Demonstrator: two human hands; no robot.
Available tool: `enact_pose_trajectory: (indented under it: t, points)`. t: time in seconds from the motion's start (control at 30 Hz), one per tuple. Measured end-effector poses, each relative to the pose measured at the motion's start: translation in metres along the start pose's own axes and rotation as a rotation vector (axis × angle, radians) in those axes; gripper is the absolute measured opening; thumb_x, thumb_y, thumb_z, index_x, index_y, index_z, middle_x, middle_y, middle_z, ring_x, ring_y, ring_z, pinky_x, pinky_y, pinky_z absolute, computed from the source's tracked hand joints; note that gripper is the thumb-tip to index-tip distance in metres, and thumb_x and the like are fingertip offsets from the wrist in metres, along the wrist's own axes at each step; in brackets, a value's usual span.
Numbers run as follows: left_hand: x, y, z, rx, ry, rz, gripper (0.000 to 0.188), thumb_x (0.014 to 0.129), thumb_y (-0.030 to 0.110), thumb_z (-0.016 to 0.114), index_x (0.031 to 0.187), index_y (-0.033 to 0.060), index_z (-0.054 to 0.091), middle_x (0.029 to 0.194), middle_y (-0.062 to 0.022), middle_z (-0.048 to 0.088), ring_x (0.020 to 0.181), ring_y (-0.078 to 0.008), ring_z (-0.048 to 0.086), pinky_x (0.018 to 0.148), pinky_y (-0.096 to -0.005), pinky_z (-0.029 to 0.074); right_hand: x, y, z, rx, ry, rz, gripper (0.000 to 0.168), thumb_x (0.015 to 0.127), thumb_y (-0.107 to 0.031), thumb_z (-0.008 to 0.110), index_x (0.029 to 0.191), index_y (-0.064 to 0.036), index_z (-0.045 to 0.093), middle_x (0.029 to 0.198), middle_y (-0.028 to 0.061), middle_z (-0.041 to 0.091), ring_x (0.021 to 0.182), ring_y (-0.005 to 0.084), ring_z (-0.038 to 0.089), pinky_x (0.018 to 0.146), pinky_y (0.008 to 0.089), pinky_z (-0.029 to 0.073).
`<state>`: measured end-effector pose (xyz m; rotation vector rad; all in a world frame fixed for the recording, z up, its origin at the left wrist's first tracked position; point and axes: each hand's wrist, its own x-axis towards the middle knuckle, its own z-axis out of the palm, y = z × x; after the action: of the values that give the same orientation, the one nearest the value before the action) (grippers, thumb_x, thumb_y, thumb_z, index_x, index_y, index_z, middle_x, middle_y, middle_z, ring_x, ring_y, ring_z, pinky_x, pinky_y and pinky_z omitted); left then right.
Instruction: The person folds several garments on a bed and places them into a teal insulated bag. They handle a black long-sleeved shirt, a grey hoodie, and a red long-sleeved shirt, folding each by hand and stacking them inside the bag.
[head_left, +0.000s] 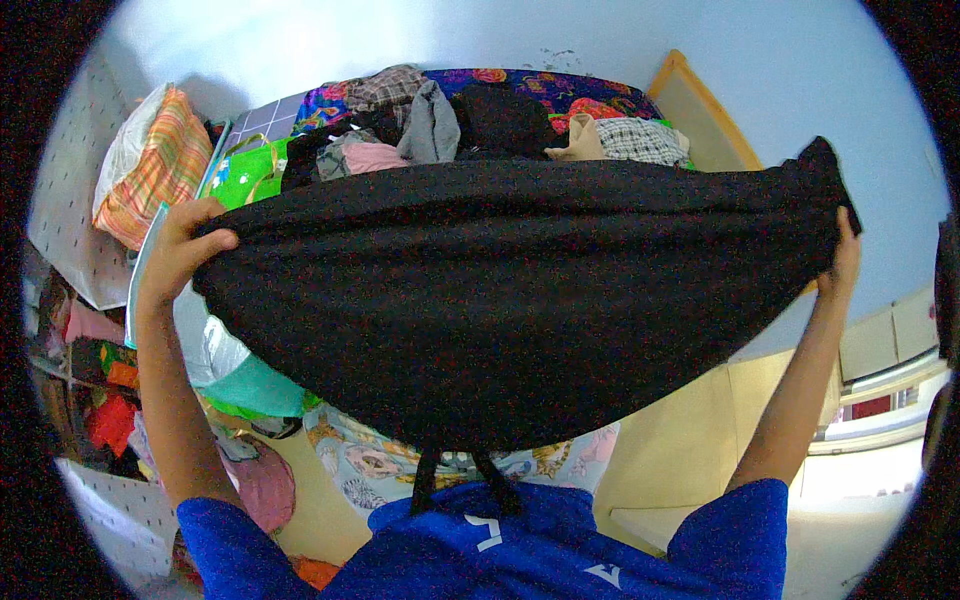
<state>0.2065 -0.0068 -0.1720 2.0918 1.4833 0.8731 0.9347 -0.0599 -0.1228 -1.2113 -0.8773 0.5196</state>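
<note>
A large black cloth garment (525, 300) is stretched wide between my two raised hands, filling the middle of the view. My left hand (191, 244) grips its left end, thumb on the near side. On the other side my right hand (841, 255) holds the right end, where a piece of the cloth sticks up past the fingers. Two narrow black straps or cords hang at the garment's lower middle, over my blue shirt (480, 540). The garment hides much of what lies behind it.
Behind the garment lie piled clothes, among them a grey cloth (431, 124) and a checked cloth (637, 141). A bright green bag (240, 176) and an orange plaid bundle (161, 165) are at the left. Shelves with cloths (112, 424) stand lower left; a wood-framed board (705, 112) leans at the wall.
</note>
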Motion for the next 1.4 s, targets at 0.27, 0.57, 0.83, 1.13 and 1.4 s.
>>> enact_pose_trajectory:
  t: [0.27, 0.57, 0.83, 1.13, 1.4]
  points:
    - [0.073, -0.144, 0.132, 0.201, -0.397, -0.145, 0.017, 0.068, 0.009, 0.068, 0.08, 0.0003, 0.06, 0.065, -0.0075, 0.056, 0.063, -0.0161, 0.053, 0.059, -0.0308, 0.044, -0.006, 0.24, 0.016, -0.055, -0.092, 0.181, 0.043, 0.082, -0.013, 0.059, 0.119, 0.0, 0.043, 0.111, 0.0112, 0.053, 0.097, 0.0221, 0.054, 0.08, 0.0355, 0.047]
    - [0.074, -0.182, 0.262, 0.381, -0.272, -0.32, 0.017, 0.07, 0.017, 0.065, 0.082, 0.0047, 0.062, 0.08, -0.0166, 0.062, 0.079, -0.0356, 0.058, 0.069, -0.0424, 0.046, -0.05, 0.357, 0.015, -0.109, 0.106, 0.387, 0.062, 0.078, -0.016, 0.064, 0.13, -0.006, 0.032, 0.124, 0.012, 0.043, 0.11, 0.0263, 0.045, 0.09, 0.0378, 0.038]
    - [0.065, -0.196, 0.257, 0.361, -0.082, -0.21, 0.013, 0.079, 0.014, 0.056, 0.086, 0.0042, 0.05, 0.078, -0.0169, 0.059, 0.076, -0.038, 0.056, 0.064, -0.0435, 0.044, -0.078, 0.315, 0.039, 0.129, 0.101, 0.441, 0.053, 0.082, -0.01, 0.058, 0.128, -0.011, 0.032, 0.12, 0.0102, 0.047, 0.105, 0.0259, 0.049, 0.086, 0.0416, 0.042]
    - [0.032, -0.179, 0.236, 0.317, 0.009, -0.22, 0.012, 0.08, 0.009, 0.054, 0.084, 0.0022, 0.046, 0.079, -0.0184, 0.058, 0.075, -0.0381, 0.055, 0.061, -0.0406, 0.043, -0.082, 0.307, 0.047, 0.222, 0.134, 0.4, 0.049, 0.083, -0.01, 0.058, 0.126, -0.009, 0.035, 0.118, 0.01, 0.049, 0.101, 0.0248, 0.052, 0.085, 0.0394, 0.044]
    - [-0.015, -0.18, 0.288, -0.26, 0.073, -0.295, 0.016, 0.084, 0.016, 0.051, 0.089, 0.0019, 0.058, 0.084, -0.0066, 0.059, 0.078, -0.0167, 0.055, 0.072, -0.0295, 0.044, -0.162, 0.248, 0.158, -0.327, 0.152, 0.163, 0.036, 0.082, -0.013, 0.058, 0.112, 0.004, 0.048, 0.116, 0.0133, 0.049, 0.105, 0.021, 0.045, 0.093, 0.0309, 0.033]
